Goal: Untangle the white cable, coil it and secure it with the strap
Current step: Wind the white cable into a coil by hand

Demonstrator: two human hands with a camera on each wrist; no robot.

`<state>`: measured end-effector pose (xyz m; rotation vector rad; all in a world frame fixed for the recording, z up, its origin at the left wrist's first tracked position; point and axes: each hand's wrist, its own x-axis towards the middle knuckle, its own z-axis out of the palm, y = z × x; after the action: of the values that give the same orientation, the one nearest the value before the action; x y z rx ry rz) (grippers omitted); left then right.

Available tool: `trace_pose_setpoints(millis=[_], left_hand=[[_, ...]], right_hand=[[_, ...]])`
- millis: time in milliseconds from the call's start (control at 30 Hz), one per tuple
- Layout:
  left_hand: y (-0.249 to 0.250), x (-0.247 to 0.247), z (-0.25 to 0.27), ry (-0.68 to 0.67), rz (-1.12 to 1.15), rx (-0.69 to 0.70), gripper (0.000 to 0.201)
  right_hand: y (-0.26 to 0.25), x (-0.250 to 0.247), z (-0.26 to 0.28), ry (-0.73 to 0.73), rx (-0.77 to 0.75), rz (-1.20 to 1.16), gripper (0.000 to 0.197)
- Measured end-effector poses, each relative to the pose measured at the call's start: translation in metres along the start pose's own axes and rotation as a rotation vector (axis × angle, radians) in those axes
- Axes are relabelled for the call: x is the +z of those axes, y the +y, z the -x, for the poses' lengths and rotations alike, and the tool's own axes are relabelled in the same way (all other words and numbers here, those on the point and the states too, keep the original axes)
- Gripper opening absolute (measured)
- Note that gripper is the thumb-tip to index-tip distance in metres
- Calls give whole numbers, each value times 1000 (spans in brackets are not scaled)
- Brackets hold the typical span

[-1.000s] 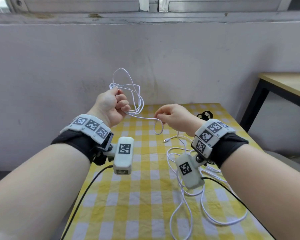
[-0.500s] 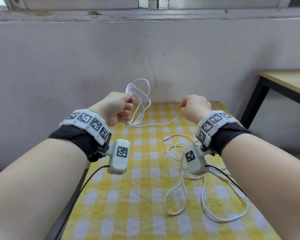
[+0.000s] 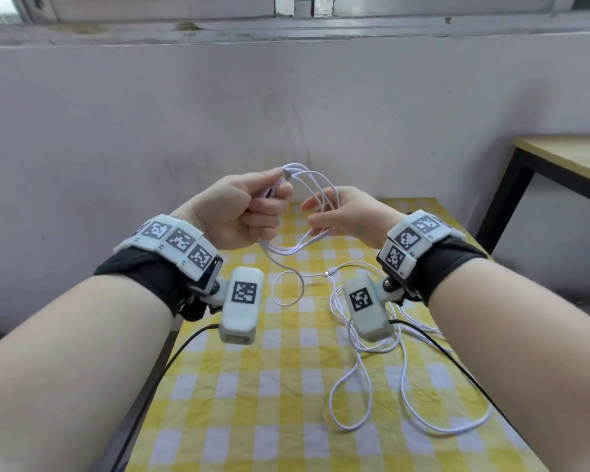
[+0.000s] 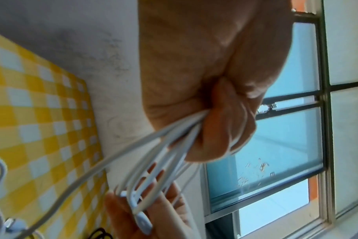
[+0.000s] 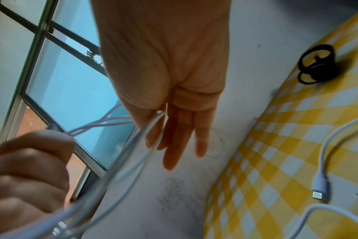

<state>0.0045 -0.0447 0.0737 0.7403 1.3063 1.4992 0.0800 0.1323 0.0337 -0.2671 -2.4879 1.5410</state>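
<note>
Your left hand (image 3: 249,209) is clenched around several gathered loops of the white cable (image 3: 315,195), held above the bench (image 3: 239,396). Your right hand (image 3: 346,214) is released, its straight fingers (image 5: 182,137) passed through the loops. The rest of the cable trails onto the yellow checked cloth, connector (image 5: 319,186) lying flat. The black strap (image 5: 317,64) lies near the far edge.

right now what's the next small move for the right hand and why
Probably pull up another length of the white cable and lay it into the loops. The left hand grips only a few turns, the right hand is open beside them, and much slack lies on the tablecloth.
</note>
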Motion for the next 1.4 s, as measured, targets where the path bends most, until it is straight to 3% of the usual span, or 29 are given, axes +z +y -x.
trace_pose_setpoints(millis=[133, 300, 533, 733, 867, 967, 1033, 1167, 1233, 1300, 1400], left_hand=[[1, 2, 0, -48, 226, 102, 37], [-4, -10, -5, 148, 239, 42, 42], [-14, -7, -3, 145, 131, 1, 42], [-13, 0, 1, 74, 52, -90, 40], [-13, 4, -2, 121, 62, -49, 41], [-11, 2, -3, 158, 114, 17, 41], [-6, -3, -2, 195, 169, 58, 41], [1, -12, 1, 245, 244, 107, 41], [2, -13, 1, 257, 243, 110, 41], [3, -16, 3, 274, 229, 108, 41], [3, -28, 9, 340, 164, 89, 41]], right_hand=[[0, 1, 4, 19, -5, -226, 21], [-10, -12, 14, -63, 65, -793, 16], [-23, -14, 18, -117, 165, -768, 39], [-25, -9, 7, 85, 287, -889, 37], [-24, -4, 5, 192, 267, -851, 34], [-23, -2, 7, 179, 218, -787, 32], [-21, 0, 10, 74, 222, -712, 33], [-12, 15, 17, -333, 220, -338, 47], [-11, 30, 23, -505, 212, -117, 37], [-8, 38, 24, -570, 221, -12, 23], [-3, 29, 21, -448, 251, -19, 23]])
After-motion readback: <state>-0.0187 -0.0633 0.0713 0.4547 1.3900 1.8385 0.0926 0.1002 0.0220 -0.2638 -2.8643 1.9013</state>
